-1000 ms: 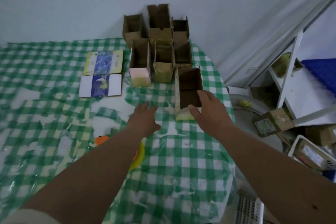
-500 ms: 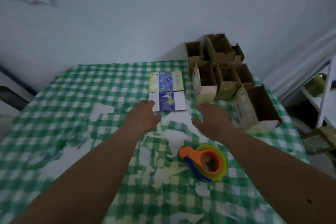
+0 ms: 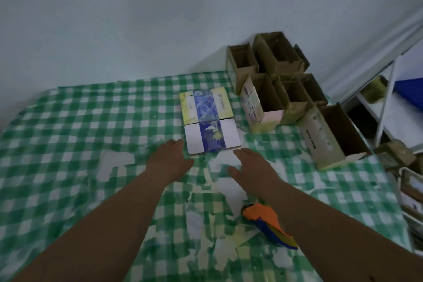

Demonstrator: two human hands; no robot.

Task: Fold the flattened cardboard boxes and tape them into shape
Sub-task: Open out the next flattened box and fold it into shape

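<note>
Hands [image 3: 207,165] near glossy flat rectangular cardboard [image 3: 212,136]

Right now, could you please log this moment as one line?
left hand open, reaching | right hand open, reaching | flat boxes untouched | tape dispenser idle

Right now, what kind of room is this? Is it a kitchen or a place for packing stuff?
Probably a small home packing corner, not a kitchen. A table with a worn green checked tablecloth holds folded cardboard boxes stacked by the wall, flattened boxes waiting, and an orange tape dispenser. Storage shelves stand at the right.
</note>
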